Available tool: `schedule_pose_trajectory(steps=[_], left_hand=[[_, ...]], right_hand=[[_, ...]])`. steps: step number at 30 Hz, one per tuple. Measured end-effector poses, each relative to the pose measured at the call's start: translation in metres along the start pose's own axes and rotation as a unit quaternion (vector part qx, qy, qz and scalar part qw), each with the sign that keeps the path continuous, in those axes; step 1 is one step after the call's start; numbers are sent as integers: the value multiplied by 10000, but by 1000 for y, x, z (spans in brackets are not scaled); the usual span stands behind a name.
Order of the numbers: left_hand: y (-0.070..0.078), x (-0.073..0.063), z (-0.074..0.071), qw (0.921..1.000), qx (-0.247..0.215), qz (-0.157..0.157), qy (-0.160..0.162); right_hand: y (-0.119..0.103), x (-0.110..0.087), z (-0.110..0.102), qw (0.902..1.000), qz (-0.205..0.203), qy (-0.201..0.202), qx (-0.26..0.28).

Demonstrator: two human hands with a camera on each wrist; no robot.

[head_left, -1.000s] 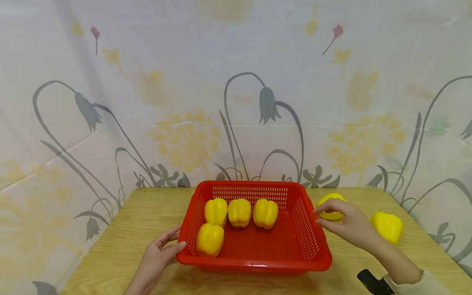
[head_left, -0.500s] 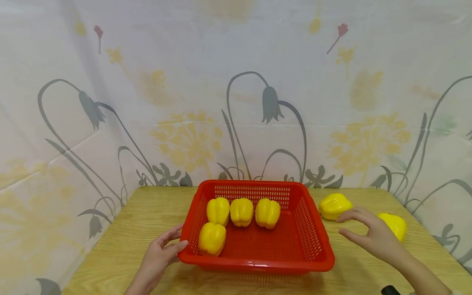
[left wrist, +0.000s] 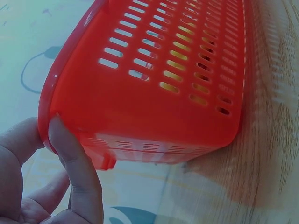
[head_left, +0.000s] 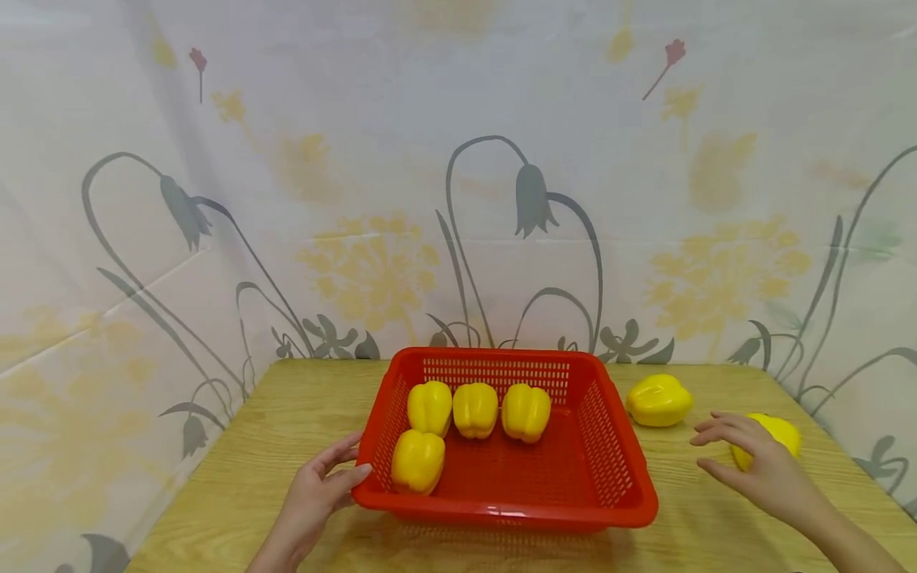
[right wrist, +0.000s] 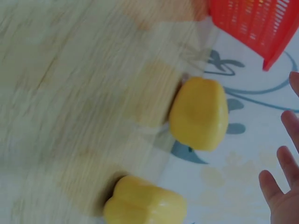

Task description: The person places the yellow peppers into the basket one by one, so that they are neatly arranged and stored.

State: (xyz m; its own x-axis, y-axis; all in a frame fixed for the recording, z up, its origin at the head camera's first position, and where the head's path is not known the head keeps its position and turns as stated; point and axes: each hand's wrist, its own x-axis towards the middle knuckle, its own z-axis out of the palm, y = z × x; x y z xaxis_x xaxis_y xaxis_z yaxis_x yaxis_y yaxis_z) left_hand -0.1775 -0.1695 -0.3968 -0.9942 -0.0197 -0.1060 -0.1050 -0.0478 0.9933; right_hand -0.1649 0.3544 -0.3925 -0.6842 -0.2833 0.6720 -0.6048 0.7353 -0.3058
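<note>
A red plastic basket (head_left: pixel 505 513) with slotted walls stands on the table, holding several yellow bell peppers: a row of three at the back, with one bell pepper (head_left: pixel 418 461) in front at the left. My left hand (head_left: pixel 308 497) pinches the rim at the basket's near left corner; the left wrist view has thumb and finger on either side of that rim. To the right of the basket, my right hand (head_left: pixel 766 469) hovers with fingers spread and nothing in them. It partly covers the rightmost bell pepper (head_left: pixel 781 434). Another bell pepper (head_left: pixel 659 400) lies between that one and the basket.
The wood-grain table (head_left: pixel 236 469) ends at the back against a pale flower-printed cloth (head_left: pixel 372 159), which also hangs along the left and right sides. In the right wrist view, both loose peppers lie apart from each other.
My right hand has moved right, away from the basket's right rim and past the nearer loose pepper to the farther one. My left hand keeps its hold on the corner.
</note>
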Motion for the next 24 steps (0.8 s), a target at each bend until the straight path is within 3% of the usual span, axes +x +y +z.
schedule_pose_trajectory(steps=[11, 24], left_hand=[[0, 1, 0, 9999, -112, -26, -70], [0, 0, 0, 9999, -78, -43, -91]], right_hand=[[30, -17, -7, 9998, 1, 198, -62], [61, -30, -16, 9988, 416, 31, -256]])
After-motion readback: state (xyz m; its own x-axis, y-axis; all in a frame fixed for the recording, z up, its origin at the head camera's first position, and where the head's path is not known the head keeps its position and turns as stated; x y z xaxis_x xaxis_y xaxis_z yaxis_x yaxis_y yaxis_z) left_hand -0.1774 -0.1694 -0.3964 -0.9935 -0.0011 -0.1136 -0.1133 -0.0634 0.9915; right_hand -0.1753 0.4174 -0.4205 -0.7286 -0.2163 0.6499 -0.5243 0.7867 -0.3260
